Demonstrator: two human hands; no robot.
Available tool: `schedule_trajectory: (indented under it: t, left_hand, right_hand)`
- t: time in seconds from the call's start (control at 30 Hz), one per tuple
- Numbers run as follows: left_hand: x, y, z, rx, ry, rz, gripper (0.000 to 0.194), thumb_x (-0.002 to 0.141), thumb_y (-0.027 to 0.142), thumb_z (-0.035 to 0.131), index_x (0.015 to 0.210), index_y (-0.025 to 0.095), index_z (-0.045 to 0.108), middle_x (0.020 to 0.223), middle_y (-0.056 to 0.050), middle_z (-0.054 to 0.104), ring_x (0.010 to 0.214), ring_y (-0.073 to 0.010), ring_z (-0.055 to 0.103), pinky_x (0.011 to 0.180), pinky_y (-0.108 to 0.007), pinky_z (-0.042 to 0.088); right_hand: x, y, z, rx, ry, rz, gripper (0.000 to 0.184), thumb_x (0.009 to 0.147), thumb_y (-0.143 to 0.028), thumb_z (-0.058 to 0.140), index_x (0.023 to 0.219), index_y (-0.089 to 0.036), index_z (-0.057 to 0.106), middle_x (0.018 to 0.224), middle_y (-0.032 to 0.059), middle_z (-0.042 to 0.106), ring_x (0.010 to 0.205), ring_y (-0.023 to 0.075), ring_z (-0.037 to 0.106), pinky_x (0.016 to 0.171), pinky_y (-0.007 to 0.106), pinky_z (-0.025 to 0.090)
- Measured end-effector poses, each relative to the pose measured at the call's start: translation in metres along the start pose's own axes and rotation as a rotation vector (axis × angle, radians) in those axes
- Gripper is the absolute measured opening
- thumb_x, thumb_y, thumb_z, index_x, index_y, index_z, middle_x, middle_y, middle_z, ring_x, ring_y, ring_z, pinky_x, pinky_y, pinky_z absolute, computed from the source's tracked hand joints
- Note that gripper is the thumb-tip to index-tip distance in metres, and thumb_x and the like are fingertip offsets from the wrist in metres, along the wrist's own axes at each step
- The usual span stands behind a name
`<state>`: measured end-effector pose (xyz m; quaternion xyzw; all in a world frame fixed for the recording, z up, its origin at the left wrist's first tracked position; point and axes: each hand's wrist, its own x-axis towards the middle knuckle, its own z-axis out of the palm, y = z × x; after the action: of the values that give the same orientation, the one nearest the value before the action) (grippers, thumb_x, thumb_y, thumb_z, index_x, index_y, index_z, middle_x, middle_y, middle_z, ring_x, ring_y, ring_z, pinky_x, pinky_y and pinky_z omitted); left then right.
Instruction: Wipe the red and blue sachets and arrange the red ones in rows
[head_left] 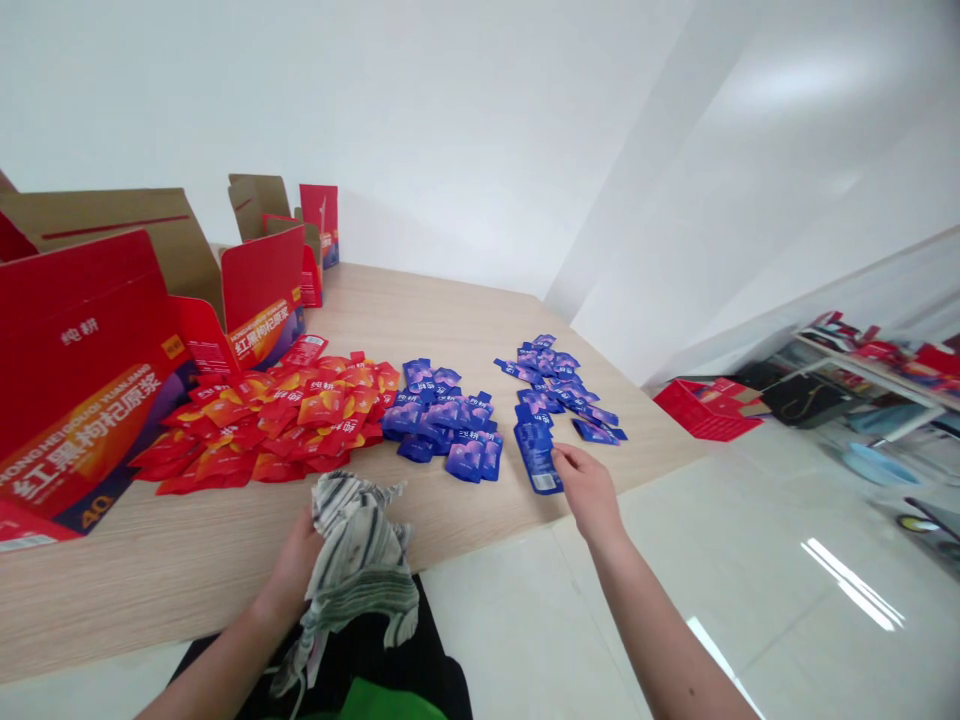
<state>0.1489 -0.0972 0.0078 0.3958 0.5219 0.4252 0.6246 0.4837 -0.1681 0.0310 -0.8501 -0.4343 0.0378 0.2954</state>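
Observation:
My left hand (301, 548) is closed on a striped grey-and-white cloth (356, 555), which hangs over the table's front edge. To the right, my right hand (589, 485) pinches the edge of a dark blue pouch (537, 457) with small print on its face. That pouch is at the near end of a loose blue pouch pile (559, 380). Between my hands lies another heap of blue pouches (446, 420). Beside it, a larger heap of red pouches (277, 425) spreads toward the left.
Open red cartons (82, 370) line the left side, with smaller cartons (319, 240) behind. The wooden table (420, 300) meets a white wall. On the floor at right sit a red box (709, 408), a black bag (802, 400) and a blue basin (877, 462), near a loaded shelf (862, 350).

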Motion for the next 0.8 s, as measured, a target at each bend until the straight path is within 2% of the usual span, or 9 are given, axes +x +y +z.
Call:
schedule_trajectory:
  t: [0.07, 0.17, 0.3, 0.43, 0.53, 0.6, 0.67, 0.73, 0.8]
  left_hand:
    - [-0.012, 0.009, 0.017, 0.024, -0.086, 0.103, 0.043, 0.062, 0.041, 0.079, 0.096, 0.017, 0.069, 0.095, -0.009, 0.077, 0.107, -0.0334, 0.07, 0.098, -0.042, 0.055]
    - [-0.027, 0.016, 0.047, 0.242, -0.214, 0.556, 0.049, 0.082, 0.034, 0.063, 0.128, 0.02, 0.063, 0.131, -0.011, 0.068, 0.129, -0.0308, 0.058, 0.116, -0.047, 0.04]
    - [-0.033, -0.001, 0.067, 0.725, -0.465, 1.201, 0.061, 0.083, 0.022, 0.058, 0.144, 0.017, 0.052, 0.144, -0.015, 0.058, 0.147, -0.0348, 0.037, 0.121, -0.056, 0.028]
    - [-0.027, -0.02, 0.054, 0.98, -0.535, 1.468, 0.054, 0.088, 0.011, 0.054, 0.141, 0.018, 0.054, 0.141, -0.012, 0.062, 0.147, -0.0276, 0.038, 0.122, -0.042, 0.027]
    - [-0.02, -0.013, 0.041, 0.935, -0.543, 1.436, 0.042, 0.092, 0.008, 0.05, 0.127, 0.026, 0.066, 0.136, -0.007, 0.067, 0.138, -0.021, 0.051, 0.121, -0.037, 0.03]
    - [-0.019, -0.002, 0.037, 0.72, -0.526, 1.174, 0.029, 0.087, 0.017, 0.06, 0.111, 0.026, 0.073, 0.123, -0.007, 0.074, 0.125, -0.024, 0.063, 0.113, -0.037, 0.042]
    - [-0.021, 0.009, 0.037, 0.5, -0.42, 0.864, 0.019, 0.08, 0.028, 0.066, 0.096, 0.023, 0.076, 0.104, -0.01, 0.079, 0.104, -0.0279, 0.072, 0.099, -0.039, 0.054]
    - [-0.024, 0.017, 0.04, 0.386, -0.294, 0.681, 0.021, 0.082, 0.035, 0.061, 0.091, 0.021, 0.074, 0.091, -0.009, 0.079, 0.088, -0.0282, 0.074, 0.087, -0.04, 0.059]
    - [-0.026, 0.02, 0.043, 0.304, -0.237, 0.565, 0.025, 0.083, 0.037, 0.057, 0.093, 0.021, 0.072, 0.087, -0.008, 0.078, 0.087, -0.0283, 0.073, 0.085, -0.041, 0.06]
  right_hand:
    - [-0.029, -0.026, 0.001, 0.53, -0.046, 0.06, 0.036, 0.09, -0.044, 0.056, 0.103, -0.018, 0.078, 0.095, 0.0075, 0.079, 0.086, 0.0231, 0.071, 0.077, 0.032, 0.054]
    - [-0.075, -0.073, 0.007, 1.069, -0.183, 0.222, 0.035, 0.074, -0.05, 0.076, 0.089, -0.019, 0.08, 0.083, 0.0052, 0.078, 0.075, 0.022, 0.069, 0.072, 0.034, 0.054]
    - [-0.102, -0.113, 0.012, 1.362, -0.216, 0.37, 0.029, 0.062, -0.044, 0.085, 0.076, -0.02, 0.077, 0.074, 0.0027, 0.075, 0.068, 0.0195, 0.066, 0.065, 0.031, 0.052]
    - [-0.099, -0.119, 0.011, 1.444, -0.189, 0.453, 0.03, 0.056, -0.04, 0.088, 0.073, -0.021, 0.073, 0.063, -0.0002, 0.07, 0.058, 0.0161, 0.06, 0.057, 0.028, 0.048]
    - [-0.1, -0.116, 0.01, 1.401, -0.252, 0.438, 0.034, 0.056, -0.045, 0.088, 0.076, -0.02, 0.074, 0.064, 0.0002, 0.07, 0.06, 0.0167, 0.061, 0.058, 0.028, 0.048]
    - [-0.103, -0.114, 0.011, 1.309, -0.291, 0.372, 0.037, 0.062, -0.054, 0.084, 0.075, -0.02, 0.075, 0.07, 0.0023, 0.072, 0.066, 0.0184, 0.063, 0.061, 0.029, 0.049]
    - [-0.104, -0.111, 0.013, 1.18, -0.259, 0.277, 0.041, 0.071, -0.061, 0.077, 0.078, -0.02, 0.076, 0.079, 0.0044, 0.074, 0.074, 0.0192, 0.064, 0.069, 0.03, 0.051]
    - [-0.104, -0.106, 0.015, 1.081, -0.191, 0.197, 0.043, 0.074, -0.061, 0.075, 0.092, -0.022, 0.077, 0.092, 0.0051, 0.075, 0.085, 0.0203, 0.065, 0.078, 0.031, 0.052]
    - [-0.102, -0.103, 0.017, 1.063, -0.223, 0.138, 0.05, 0.072, -0.056, 0.079, 0.111, -0.025, 0.074, 0.108, 0.0053, 0.074, 0.097, 0.022, 0.065, 0.084, 0.033, 0.053]
